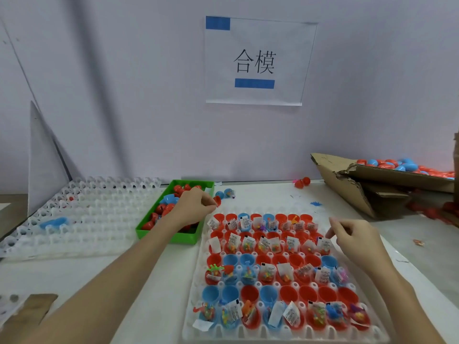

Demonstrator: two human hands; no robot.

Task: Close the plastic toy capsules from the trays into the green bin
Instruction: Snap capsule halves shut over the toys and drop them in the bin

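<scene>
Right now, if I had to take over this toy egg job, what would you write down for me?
Left hand: over the far right corner of the green bin, fingers pinching a red capsule half.
Right hand: fingers curled at the right edge of the filled tray, near a capsule's paper slip; I cannot tell if it holds anything.
Done: the green bin already holds red and blue capsules. The empty tray lies left of it.
Left: nearly the whole filled tray, rows of open halves with toys and slips, still to close and drop in the bin.
</scene>
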